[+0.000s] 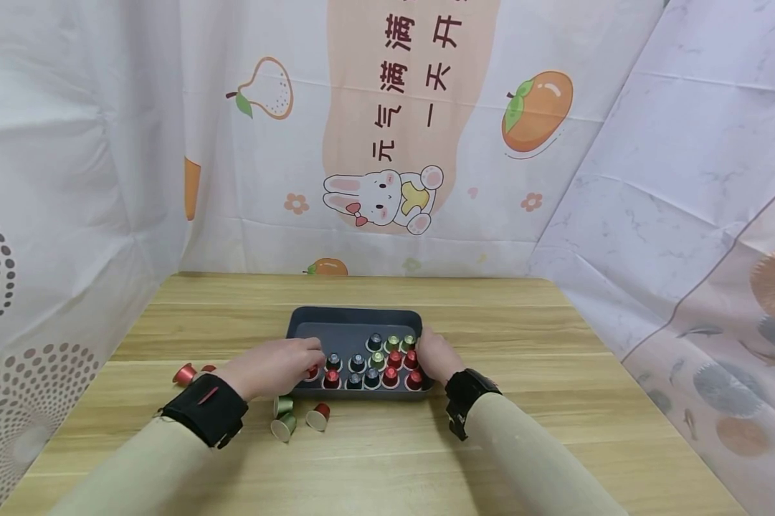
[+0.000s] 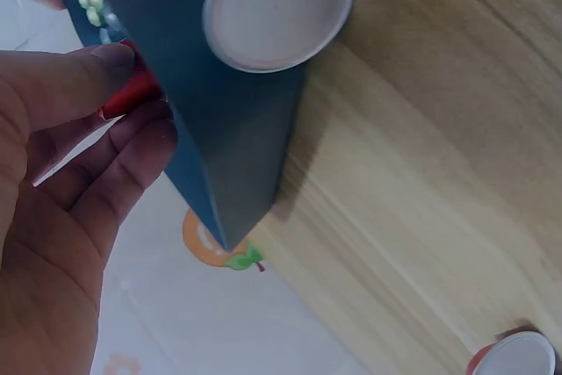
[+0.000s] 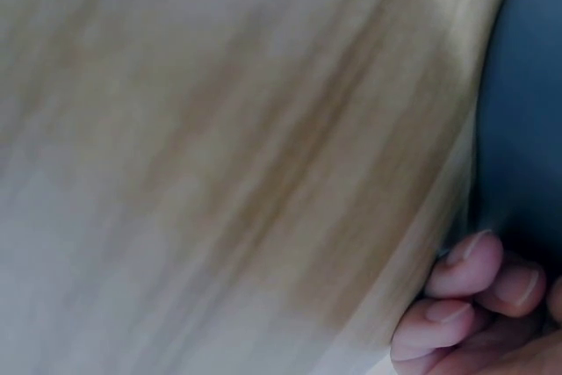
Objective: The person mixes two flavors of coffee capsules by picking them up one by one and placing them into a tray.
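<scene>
A dark grey rectangular tray (image 1: 332,333) holds several coffee capsules in red, green and dark blue, mostly toward its right and front. Over the tray's left end, my left hand (image 1: 267,369) pinches a red coffee capsule (image 2: 132,94) between thumb and fingers, just inside the wall. At the opposite end, my right hand (image 1: 437,356) grips the tray's right side. Its curled fingertips (image 3: 470,265) lie against the outer wall in the right wrist view; the thumb is hidden there.
Two green capsules (image 1: 284,427) and a red capsule (image 1: 318,416) lie on the wooden table (image 1: 374,459) before the tray. Farther left, another red capsule (image 1: 184,374) lies beside one partly hidden by the left hand. Printed curtains (image 1: 264,158) enclose the table's back and sides.
</scene>
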The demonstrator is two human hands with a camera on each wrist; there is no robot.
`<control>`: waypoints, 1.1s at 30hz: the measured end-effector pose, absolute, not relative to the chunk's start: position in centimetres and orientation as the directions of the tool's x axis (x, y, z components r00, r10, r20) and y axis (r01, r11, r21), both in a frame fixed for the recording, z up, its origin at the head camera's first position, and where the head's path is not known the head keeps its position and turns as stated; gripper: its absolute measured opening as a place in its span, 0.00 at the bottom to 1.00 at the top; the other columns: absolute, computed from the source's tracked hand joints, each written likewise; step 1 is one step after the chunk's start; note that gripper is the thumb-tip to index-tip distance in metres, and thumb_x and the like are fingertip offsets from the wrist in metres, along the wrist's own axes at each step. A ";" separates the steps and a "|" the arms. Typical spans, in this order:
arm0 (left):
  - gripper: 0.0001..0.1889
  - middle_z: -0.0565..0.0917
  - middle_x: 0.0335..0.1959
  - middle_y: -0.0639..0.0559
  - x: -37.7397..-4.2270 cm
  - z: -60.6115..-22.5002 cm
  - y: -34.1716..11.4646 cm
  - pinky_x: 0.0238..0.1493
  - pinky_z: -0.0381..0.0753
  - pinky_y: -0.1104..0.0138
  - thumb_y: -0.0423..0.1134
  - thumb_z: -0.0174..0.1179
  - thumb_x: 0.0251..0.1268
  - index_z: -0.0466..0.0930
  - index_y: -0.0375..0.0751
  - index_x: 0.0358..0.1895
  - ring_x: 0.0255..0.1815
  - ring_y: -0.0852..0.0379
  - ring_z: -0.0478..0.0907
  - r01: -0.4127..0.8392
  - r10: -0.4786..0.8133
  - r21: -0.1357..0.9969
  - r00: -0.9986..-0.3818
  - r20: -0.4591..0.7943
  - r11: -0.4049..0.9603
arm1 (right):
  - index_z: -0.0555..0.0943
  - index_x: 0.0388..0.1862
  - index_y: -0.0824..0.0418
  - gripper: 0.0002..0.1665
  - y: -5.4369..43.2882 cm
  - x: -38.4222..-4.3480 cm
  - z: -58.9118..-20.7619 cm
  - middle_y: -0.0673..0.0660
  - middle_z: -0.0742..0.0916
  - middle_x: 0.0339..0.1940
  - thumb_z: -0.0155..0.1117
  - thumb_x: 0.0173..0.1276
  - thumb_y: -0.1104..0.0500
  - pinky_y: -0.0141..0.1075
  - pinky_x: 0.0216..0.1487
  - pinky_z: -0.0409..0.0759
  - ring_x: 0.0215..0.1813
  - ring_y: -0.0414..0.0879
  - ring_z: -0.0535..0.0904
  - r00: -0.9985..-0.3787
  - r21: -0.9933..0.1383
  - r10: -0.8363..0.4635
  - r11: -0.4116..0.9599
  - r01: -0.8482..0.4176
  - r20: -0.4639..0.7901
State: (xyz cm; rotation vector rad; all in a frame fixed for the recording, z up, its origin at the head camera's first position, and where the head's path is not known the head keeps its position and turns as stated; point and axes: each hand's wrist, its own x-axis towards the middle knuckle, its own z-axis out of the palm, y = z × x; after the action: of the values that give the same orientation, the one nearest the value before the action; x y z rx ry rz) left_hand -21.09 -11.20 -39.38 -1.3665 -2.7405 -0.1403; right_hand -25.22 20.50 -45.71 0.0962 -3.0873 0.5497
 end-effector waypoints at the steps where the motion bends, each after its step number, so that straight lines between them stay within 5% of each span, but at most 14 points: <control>1: 0.08 0.75 0.34 0.58 -21.1 -39.5 -11.2 0.36 0.81 0.69 0.30 0.70 0.63 0.86 0.43 0.43 0.32 0.64 0.73 0.796 0.789 0.050 -0.605 0.103 0.604 | 0.72 0.55 0.77 0.17 20.5 -25.2 -45.7 0.68 0.85 0.38 0.44 0.81 0.62 0.49 0.43 0.84 0.42 0.55 0.85 -0.998 -0.345 -0.059 0.937 -0.060 0.012; 33: 0.08 0.80 0.39 0.55 -21.7 -40.9 -11.1 0.41 0.84 0.65 0.32 0.69 0.65 0.87 0.43 0.46 0.36 0.63 0.77 0.798 0.794 0.081 -0.602 0.087 0.597 | 0.72 0.55 0.75 0.17 20.5 -25.4 -45.7 0.67 0.85 0.38 0.44 0.81 0.62 0.49 0.43 0.84 0.42 0.54 0.85 -0.999 -0.364 -0.048 0.930 -0.049 0.010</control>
State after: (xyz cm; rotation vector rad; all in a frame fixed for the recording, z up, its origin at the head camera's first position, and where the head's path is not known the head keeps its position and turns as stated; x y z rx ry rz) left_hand -21.73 -11.10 -40.87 -1.3816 -2.7693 -0.1728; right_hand -25.40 20.54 -45.72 0.0778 -3.0852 0.5819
